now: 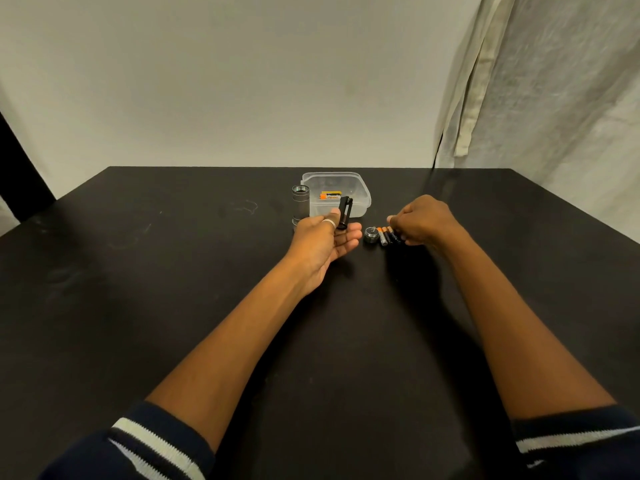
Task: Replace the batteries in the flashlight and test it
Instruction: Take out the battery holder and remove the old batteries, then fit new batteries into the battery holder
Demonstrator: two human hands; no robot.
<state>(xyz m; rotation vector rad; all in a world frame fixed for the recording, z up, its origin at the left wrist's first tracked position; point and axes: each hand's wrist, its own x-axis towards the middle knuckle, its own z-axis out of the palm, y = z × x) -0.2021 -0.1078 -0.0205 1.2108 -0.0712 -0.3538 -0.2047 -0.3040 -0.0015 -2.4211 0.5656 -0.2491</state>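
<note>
Flashlight in parts on the table (173, 271), both hands working in front of the clear container (360, 192).
Left hand (323, 237) pinches the black battery holder (344, 213) between thumb and fingers, just before the container. Right hand (420, 218), fingers curled, is on the loose batteries (388, 235) beside the tail cap (371, 234), front-right of the container; whether it grips one cannot be told. Flashlight body (300, 202) stands upright just left of the container.

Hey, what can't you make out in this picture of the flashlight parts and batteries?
Head view:
Loose batteries: right hand covers some, so count unclear; grip hidden too.
Flashlight body: base hidden behind left hand.
Black holder in that hand: contents too small to tell.
Boxed batteries: labels too small to read.
</note>
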